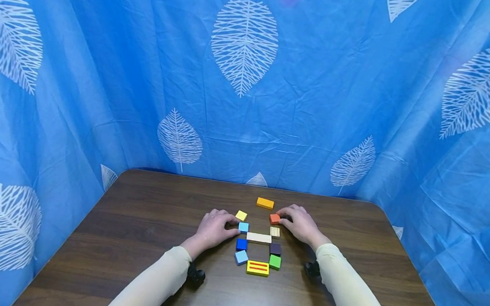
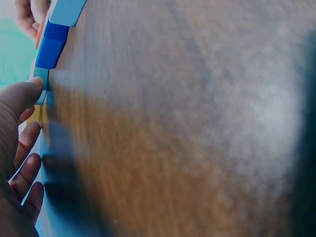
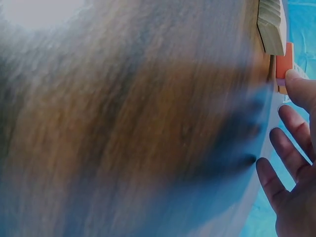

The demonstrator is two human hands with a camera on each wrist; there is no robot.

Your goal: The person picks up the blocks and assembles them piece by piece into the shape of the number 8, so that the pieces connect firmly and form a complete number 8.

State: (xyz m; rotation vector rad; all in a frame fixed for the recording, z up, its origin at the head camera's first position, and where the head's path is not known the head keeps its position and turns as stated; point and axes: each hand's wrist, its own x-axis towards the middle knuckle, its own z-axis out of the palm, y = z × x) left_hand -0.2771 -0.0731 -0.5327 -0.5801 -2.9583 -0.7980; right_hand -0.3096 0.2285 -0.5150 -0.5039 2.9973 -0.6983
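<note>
Small coloured wooden blocks form a loop on the table. My left hand is at its left side. The thumb tip is against a light blue block, and the index fingertip is right by a yellow block. Across from it, my right hand pinches an orange-red block at its right edge between thumb and index finger. In the right wrist view the thumb lies on that orange-red block, the index finger is hidden, and the other fingers are spread.
An orange block lies at the far end. A striped pale block, cream bar, dark block, green block, blue block, lower light blue block and red-striped yellow block lie nearer. A blue curtain hangs behind.
</note>
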